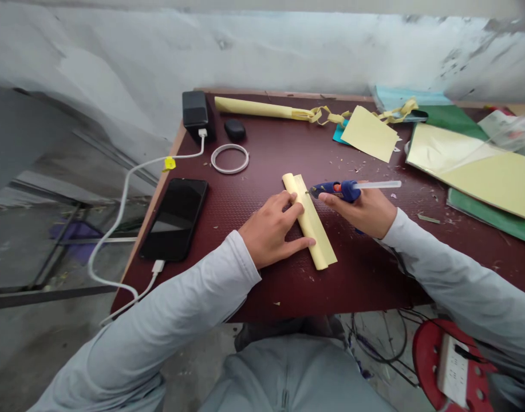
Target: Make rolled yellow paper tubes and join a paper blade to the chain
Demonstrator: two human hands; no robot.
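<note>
Since the left hand's [268, 232] fingers are spread and pressed onto the rolled paper [308, 229], it's pinned flat on the surface [283, 294], with its loose flap [318, 226] left bare just to their right. The roll's laid on a slant, far end leftward, near end rightward. It's touched only by the left hand, so that one's nearer. In the right hand's [367, 212] curled fingers, a glue gun [337, 190] is gripped, nozzle aimed left at the flap's far half; contact can't be told.
</note>
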